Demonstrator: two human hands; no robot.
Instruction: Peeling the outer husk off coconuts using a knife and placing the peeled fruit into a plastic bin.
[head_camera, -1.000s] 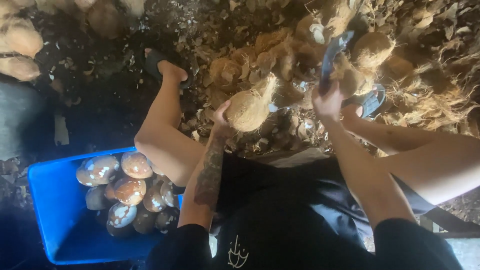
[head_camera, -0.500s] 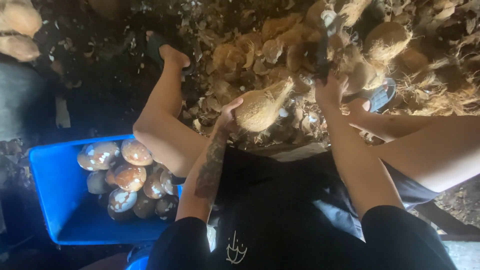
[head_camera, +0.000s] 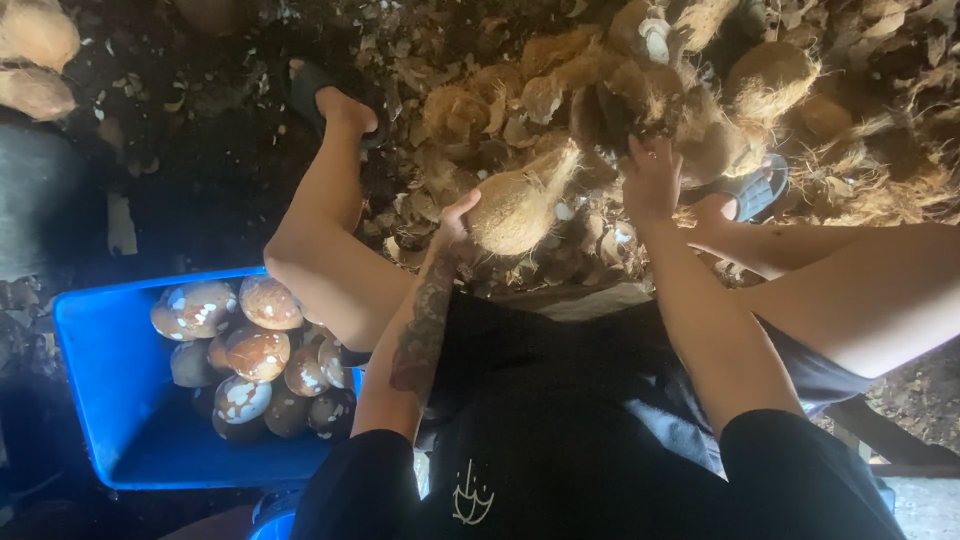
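Heaping across the floor ahead, the husk pile (head_camera: 640, 90) blurs into shadow, pieces hard to separate. Left, a blue crate (head_camera: 100, 390) holds peeled coconuts (head_camera: 255, 355). The left hand (head_camera: 455, 225) cups a half-husked coconut (head_camera: 515, 205); the right hand (head_camera: 652, 180) closes on something dark I cannot make out.

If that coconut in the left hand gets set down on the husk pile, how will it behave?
The coconut looks rounded with a tapering fibrous end, so it would probably roll or settle crookedly on the loose husk pile. Its rough, hairy surface likely grips well in the left hand. It seems hard-shelled and fairly heavy for its size, not floppy.
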